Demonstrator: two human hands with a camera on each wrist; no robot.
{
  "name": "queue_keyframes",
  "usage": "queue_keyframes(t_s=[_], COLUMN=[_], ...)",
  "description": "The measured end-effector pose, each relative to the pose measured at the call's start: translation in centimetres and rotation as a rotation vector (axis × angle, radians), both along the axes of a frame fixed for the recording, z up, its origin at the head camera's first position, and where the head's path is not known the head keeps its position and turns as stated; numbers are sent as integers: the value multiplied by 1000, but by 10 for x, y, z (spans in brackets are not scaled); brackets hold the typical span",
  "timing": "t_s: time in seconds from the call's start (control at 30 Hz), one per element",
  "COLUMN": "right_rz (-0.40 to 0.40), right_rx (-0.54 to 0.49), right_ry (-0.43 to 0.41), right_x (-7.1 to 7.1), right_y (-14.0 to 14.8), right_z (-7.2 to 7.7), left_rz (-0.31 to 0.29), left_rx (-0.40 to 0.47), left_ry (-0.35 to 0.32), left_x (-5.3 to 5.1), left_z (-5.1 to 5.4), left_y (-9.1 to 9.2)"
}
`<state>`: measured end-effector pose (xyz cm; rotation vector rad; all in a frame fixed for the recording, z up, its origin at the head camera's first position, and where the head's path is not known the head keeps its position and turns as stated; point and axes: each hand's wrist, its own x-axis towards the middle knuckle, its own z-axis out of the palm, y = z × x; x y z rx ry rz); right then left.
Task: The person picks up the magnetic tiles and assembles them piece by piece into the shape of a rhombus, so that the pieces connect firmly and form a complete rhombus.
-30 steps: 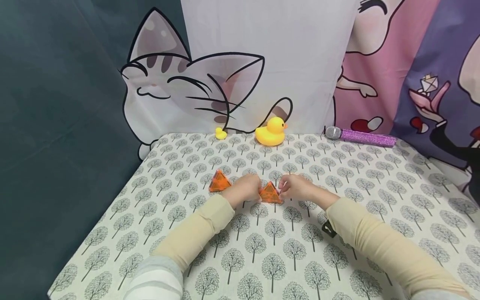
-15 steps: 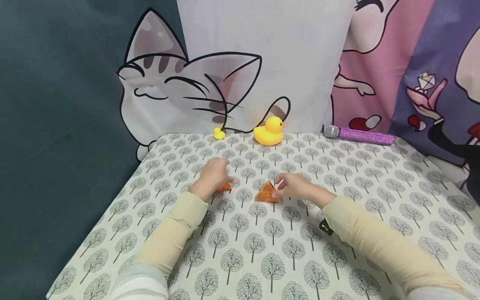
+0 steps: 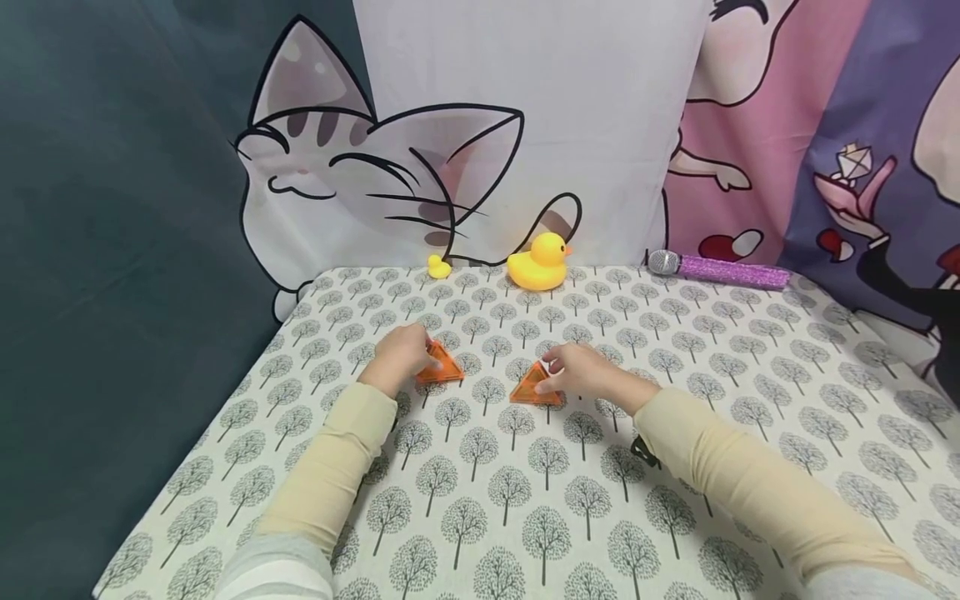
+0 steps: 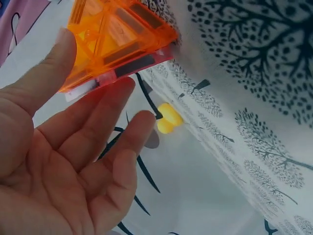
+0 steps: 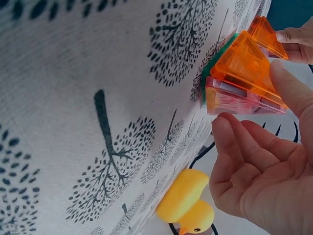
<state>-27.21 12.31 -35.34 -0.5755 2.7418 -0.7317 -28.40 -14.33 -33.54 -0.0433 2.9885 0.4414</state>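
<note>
Two small pyramids of translucent magnetic tiles, with orange faces to the front, stand apart on the patterned cloth. At the left pyramid point(image 3: 444, 367), my left hand point(image 3: 399, 354) pinches it, thumb on the orange face and fingertips against the pink side in the left wrist view. My right hand point(image 3: 585, 371) is at the right pyramid point(image 3: 531, 385). Its thumb presses the orange face; the other fingers curl round by the pink side point(image 5: 239, 100). A green tile edge point(image 5: 215, 61) shows at that pyramid's base in the right wrist view.
Along the back edge stand a small yellow duck point(image 3: 438, 267), a larger yellow duck point(image 3: 538, 262) and a purple glitter microphone point(image 3: 731, 272). A cartoon cat backdrop point(image 3: 330, 192) hangs behind the table. Tree-print cloth point(image 3: 480, 500) covers the tabletop.
My left hand has left the right pyramid, moved left and taken hold of the left one. My right hand stays at the right pyramid, its thumb now further onto the orange face.
</note>
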Motion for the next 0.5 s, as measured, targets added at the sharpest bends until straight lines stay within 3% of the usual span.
queue_keyframes(t_s=[0.2,0.5], right_rz=[-13,0], right_rx=[3,-18], right_ry=[-6,14], right_x=[0,0], right_y=[-2,-4], right_z=[-1,-3], left_rz=[-37,-111], left_rx=[18,10], left_ry=[3,-5], left_x=[-1,1], left_z=[-3,-5], left_y=[3,23])
